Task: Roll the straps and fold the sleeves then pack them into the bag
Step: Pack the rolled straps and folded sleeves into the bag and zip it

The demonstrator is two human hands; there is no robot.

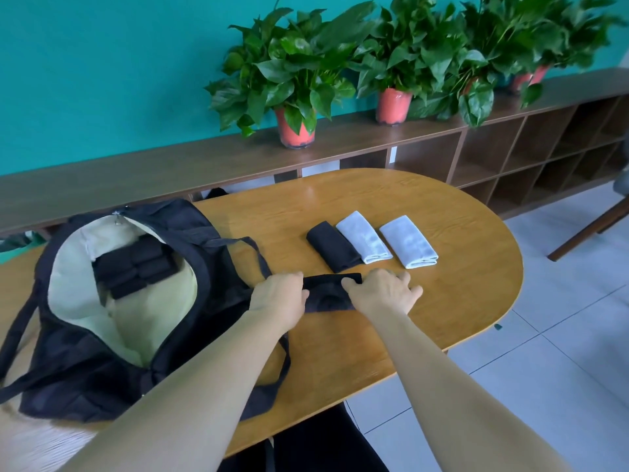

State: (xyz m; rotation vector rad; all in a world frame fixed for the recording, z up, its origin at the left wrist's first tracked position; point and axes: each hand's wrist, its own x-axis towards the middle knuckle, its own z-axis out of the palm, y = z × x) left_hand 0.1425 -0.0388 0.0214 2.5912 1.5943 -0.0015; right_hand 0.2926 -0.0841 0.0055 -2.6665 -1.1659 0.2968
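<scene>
Oval wooden table (459,301): a black sleeve (332,296) lies near its front edge. The left hand (277,296) grips its left end; the right hand (383,291) presses its right end, fingers spread. Just left, the open black bag (85,369) holds rolled black straps (136,267). Three folded sleeves (364,238) lie beyond.

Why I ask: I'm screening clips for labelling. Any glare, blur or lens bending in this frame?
Head view: the wide lens tilts and slightly bows the shelf; head view: soft even light, with a pale sheen on the far end of the table; head view: the plants at upper right are smeared, and the black strap shows little detail.
</scene>
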